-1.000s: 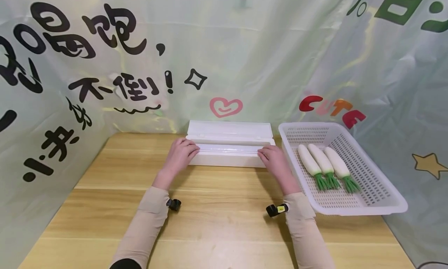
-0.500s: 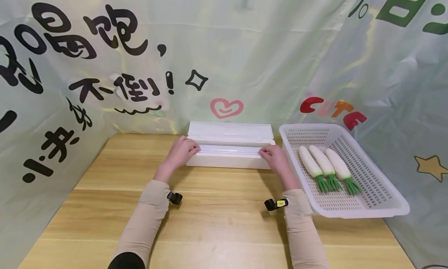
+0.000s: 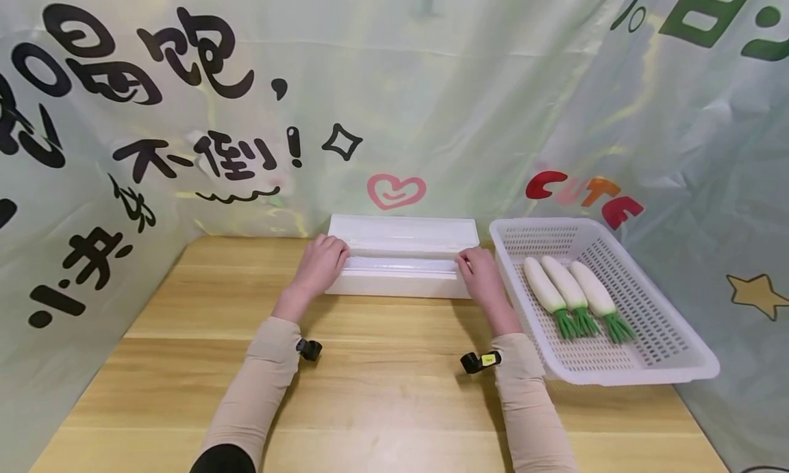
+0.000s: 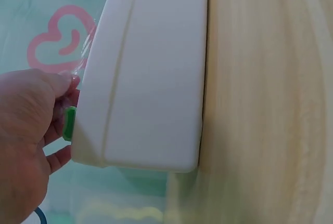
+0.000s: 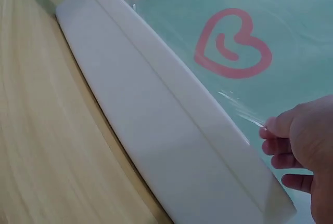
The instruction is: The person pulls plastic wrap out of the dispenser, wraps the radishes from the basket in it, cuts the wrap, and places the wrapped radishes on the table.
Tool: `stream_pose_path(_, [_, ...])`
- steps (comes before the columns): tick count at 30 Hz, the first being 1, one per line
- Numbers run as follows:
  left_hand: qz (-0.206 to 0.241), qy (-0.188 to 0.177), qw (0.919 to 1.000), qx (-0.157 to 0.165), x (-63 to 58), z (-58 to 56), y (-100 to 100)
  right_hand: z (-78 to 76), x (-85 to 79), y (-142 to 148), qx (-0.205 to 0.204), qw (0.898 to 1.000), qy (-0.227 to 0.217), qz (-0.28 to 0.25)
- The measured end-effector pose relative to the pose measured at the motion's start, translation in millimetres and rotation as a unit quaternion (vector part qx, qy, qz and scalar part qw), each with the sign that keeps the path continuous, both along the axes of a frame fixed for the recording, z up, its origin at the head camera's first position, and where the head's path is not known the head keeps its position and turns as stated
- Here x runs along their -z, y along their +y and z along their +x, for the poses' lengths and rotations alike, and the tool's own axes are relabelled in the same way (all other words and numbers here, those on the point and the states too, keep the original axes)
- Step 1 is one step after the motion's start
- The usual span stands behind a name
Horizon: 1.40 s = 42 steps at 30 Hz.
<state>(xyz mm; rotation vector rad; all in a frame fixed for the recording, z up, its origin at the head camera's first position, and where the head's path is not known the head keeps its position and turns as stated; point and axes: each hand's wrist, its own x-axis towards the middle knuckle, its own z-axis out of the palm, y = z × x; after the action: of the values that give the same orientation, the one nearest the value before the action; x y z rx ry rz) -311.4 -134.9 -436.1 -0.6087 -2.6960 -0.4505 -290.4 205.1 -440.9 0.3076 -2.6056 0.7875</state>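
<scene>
A long white cling film dispenser box (image 3: 401, 285) lies across the back of the table, its lid (image 3: 403, 232) tipped up behind it. My left hand (image 3: 320, 264) is at the box's left end and pinches the clear cling film (image 4: 87, 50) between thumb and index finger. At the other end my right hand (image 3: 483, 280) pinches the same film. The film's edge stretches between both hands, slightly above the box in the wrist views. A small green piece (image 4: 68, 123) shows at the box's left end, beside my left fingers. The film roll's inside is partly hidden.
To the right stands a white perforated plastic basket (image 3: 635, 376) holding three white radishes (image 3: 594, 289) with green stems. A printed cloth backdrop (image 3: 493, 117) hangs right behind the box. Bare wooden tabletop (image 3: 382, 391) lies in front of it.
Both hands have risen slightly from the box's opening, fingers more curled, the film's edge pinched between them. The box and basket stay in place; the head view shifts a little.
</scene>
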Motion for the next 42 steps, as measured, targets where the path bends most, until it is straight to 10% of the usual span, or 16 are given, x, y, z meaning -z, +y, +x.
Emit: stream_pose_path(42, [-0.009,0.134,0.9904,-0.035,-105.0,-4.9,0.5,-5.8,-108.8,-9.4,0.007,0.997,0.082,0.007])
